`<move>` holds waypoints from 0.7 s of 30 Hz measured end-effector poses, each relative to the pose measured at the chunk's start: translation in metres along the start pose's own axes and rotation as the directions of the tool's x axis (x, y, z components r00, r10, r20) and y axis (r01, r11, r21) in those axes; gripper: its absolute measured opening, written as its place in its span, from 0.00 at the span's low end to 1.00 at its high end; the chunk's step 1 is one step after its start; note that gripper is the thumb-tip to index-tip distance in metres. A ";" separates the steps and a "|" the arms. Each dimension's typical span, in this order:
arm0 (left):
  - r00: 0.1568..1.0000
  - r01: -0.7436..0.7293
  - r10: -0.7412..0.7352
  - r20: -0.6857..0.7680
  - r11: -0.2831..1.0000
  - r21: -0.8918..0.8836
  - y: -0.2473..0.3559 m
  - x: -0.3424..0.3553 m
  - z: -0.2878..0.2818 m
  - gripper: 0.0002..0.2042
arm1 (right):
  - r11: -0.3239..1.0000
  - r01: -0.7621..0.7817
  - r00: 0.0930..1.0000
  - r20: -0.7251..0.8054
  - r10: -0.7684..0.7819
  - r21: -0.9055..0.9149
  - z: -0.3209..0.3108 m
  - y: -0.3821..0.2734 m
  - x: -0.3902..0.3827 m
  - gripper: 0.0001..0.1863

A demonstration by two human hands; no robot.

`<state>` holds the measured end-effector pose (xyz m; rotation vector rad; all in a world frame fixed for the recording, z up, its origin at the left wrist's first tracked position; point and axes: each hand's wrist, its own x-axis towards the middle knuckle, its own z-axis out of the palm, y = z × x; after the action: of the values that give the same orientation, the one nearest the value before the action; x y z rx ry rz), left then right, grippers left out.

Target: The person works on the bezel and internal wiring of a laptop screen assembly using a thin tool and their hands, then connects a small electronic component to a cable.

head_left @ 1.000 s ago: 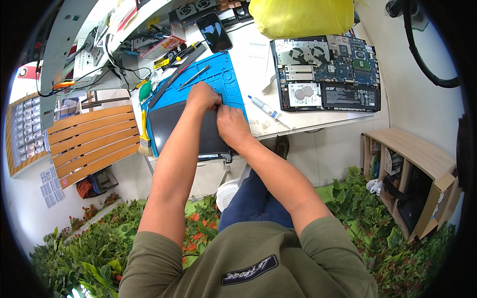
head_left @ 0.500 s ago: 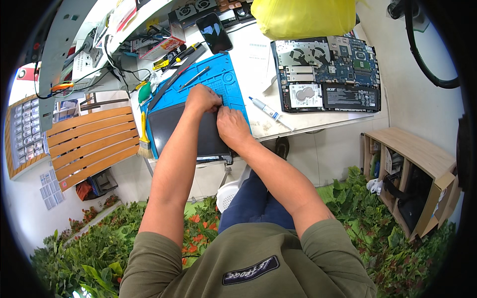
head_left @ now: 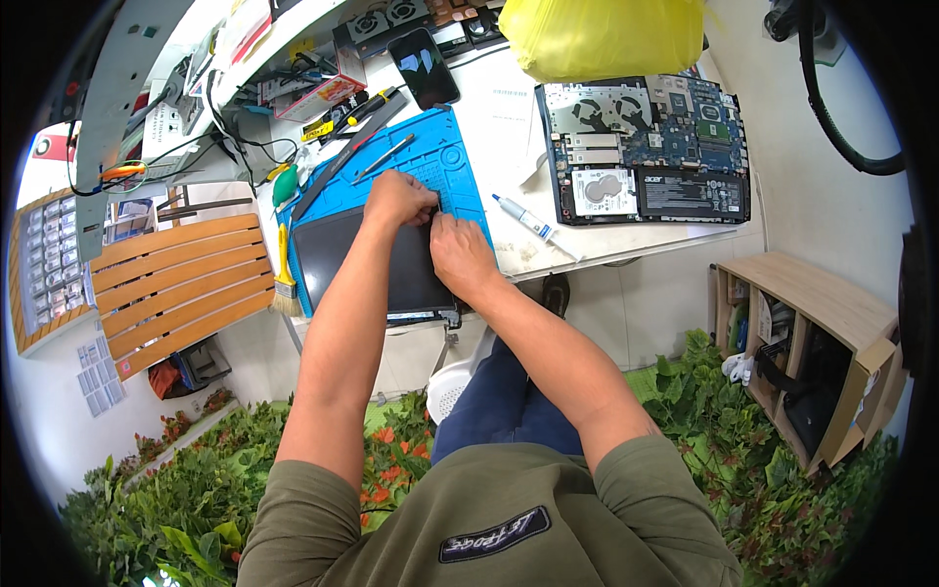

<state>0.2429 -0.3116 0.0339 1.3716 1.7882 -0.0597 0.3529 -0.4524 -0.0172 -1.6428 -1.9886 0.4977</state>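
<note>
A dark laptop screen (head_left: 342, 256) lies on a blue work mat (head_left: 468, 196), its lower edge reaching the front of the desk. My left hand (head_left: 399, 201) is closed at the screen's far right corner, thumb and fingers pinched together. Close beside it, my right hand (head_left: 462, 252) has its fingers bent and pressed together at the right edge of the screen. Something small and dark shows between the fingertips, too small to name. A hinge (head_left: 451, 318) sticks out at the screen's near right corner.
An opened laptop base (head_left: 675, 147) with bare boards lies at the right. Nearer are a paste syringe (head_left: 523, 217) and a yellow bag (head_left: 602, 39). A phone (head_left: 423, 68), a metal pen-like tool (head_left: 384, 158), a brush (head_left: 284, 279) and a green air blower (head_left: 285, 185) surround the mat.
Both hands stay at the same corner of the screen, with only slight finger movement. The whole view has shifted a little.
</note>
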 end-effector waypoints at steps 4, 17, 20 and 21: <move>1.000 0.002 0.002 -0.031 0.991 0.134 0.015 -0.002 0.005 0.08 | 1.000 -0.018 0.999 -0.043 0.018 -0.003 0.003 0.002 -0.001 0.11; 0.800 -0.470 0.488 -0.348 0.871 0.140 -0.055 -0.074 0.037 0.13 | 0.984 -0.115 0.991 -0.051 0.123 0.137 -0.012 0.000 -0.036 0.26; 0.805 -0.461 0.499 -0.323 0.867 0.189 -0.059 -0.083 0.052 0.13 | 0.984 -0.120 0.990 -0.052 0.128 0.128 -0.012 -0.002 -0.035 0.24; 0.805 -0.459 0.500 -0.320 0.866 0.199 -0.060 -0.083 0.055 0.13 | 0.985 -0.122 0.990 -0.052 0.129 0.126 -0.012 -0.001 -0.033 0.23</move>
<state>0.2292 -0.4264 0.0264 1.9891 1.6819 0.3990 0.3635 -0.4857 -0.0120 -1.6938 -1.7829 0.5974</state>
